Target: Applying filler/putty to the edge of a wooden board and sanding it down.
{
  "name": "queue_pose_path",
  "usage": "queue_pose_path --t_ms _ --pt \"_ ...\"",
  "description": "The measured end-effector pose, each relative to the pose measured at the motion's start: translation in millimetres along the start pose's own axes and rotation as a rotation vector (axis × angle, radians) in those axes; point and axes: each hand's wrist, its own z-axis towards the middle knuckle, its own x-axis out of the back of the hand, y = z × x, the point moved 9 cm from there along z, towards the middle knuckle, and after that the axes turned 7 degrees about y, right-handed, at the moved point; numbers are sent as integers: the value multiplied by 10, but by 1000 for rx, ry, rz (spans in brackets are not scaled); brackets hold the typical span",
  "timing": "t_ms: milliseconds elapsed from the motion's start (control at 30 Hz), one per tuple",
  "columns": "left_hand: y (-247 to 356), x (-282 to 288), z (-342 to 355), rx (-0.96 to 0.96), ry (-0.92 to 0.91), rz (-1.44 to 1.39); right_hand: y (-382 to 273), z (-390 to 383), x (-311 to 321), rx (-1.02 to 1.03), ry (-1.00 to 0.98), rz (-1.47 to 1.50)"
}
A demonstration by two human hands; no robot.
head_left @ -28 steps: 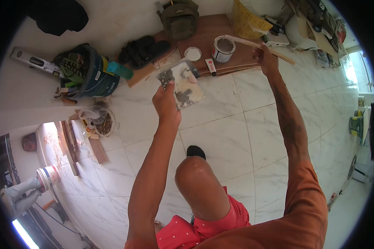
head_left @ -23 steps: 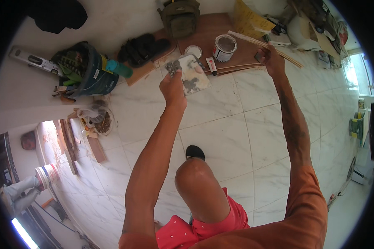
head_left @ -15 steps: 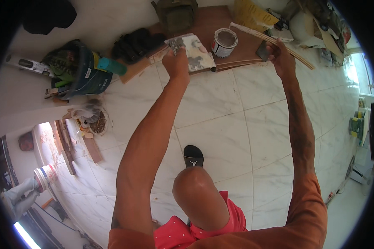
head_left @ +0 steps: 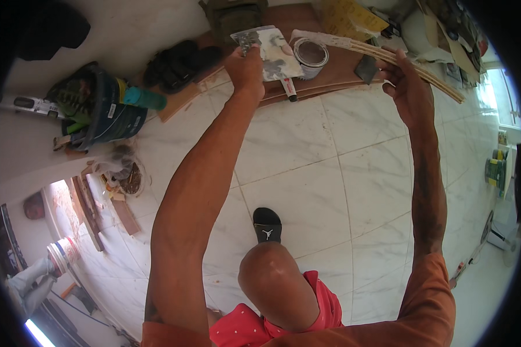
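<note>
Raised at the far side, my left hand is closed on a flat white board smeared with grey paste. My right hand grips a bundle of thin wooden strips. The strips reach leftward to a whitish, rough end beside the board, overlapping the far rim of an open can in view. That can has grey-brown contents. Below the board's near corner shows a red and white tube with a dark cap. A small dark square piece is near my right fingertips.
Brown wooden sheets lie on the tiled floor under the can. Left are black shoes, a dark bucket of tools and wood offcuts. Yellow sheets are at the back. Another person's legs show lower left.
The strips and my right hand have shifted right, and the strips' whitish end is now by the board. The board has risen slightly in view, uncovering more of the tube.
</note>
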Motion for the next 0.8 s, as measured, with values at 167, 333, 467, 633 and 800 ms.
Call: queue_pose_path --t_ms 167,333,467,633,800 --pt "67 31 -57 6 -18 1 -178 -130 -188 95 -11 -223" --pt "119 58 -119 20 -32 -81 -440 -330 -431 231 -81 -424" --pt "138 71 -174 48 -31 -114 -661 -540 -571 410 -145 -550" --pt "171 36 -278 83 -12 -147 -708 -669 -586 503 -212 -657" --pt "259 49 -321 66 10 -166 -688 -827 -666 504 -303 -825"
